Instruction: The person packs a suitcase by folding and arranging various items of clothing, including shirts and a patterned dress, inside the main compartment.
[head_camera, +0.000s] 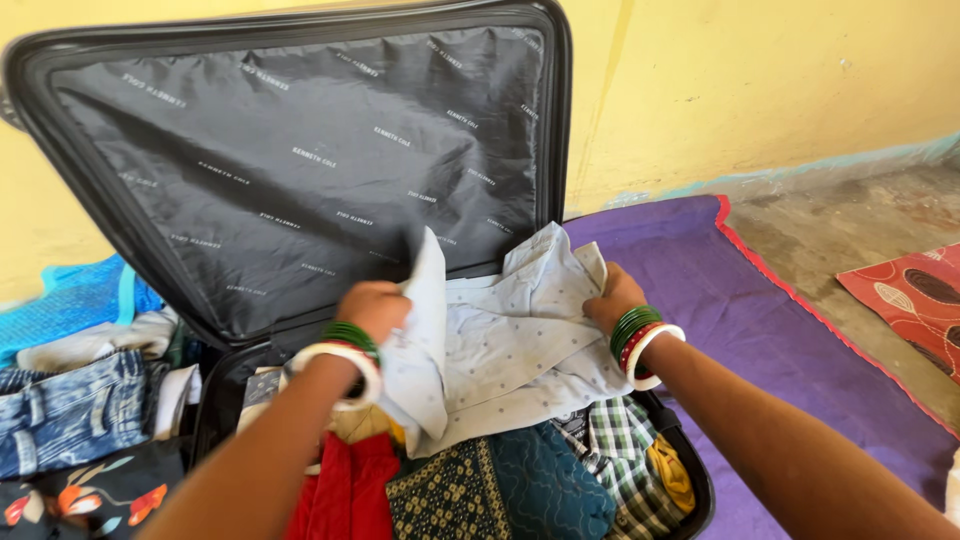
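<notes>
Both hands grip a pale blue dotted shirt (500, 345) over the open black suitcase (300, 150). The left hand (372, 308) bunches one edge in clenched fingers; the right hand (612, 298) pinches the opposite edge. The shirt hangs between them, resting on folded clothes (500, 490).

This is looking like a room in a home: a black suitcase (300, 160) is lying open on a purple mat (800, 340) on the bare floor (850, 220), folded clothes (80, 400) are waiting beside it, and a yellow painted wall (760, 80) is standing behind.
</notes>
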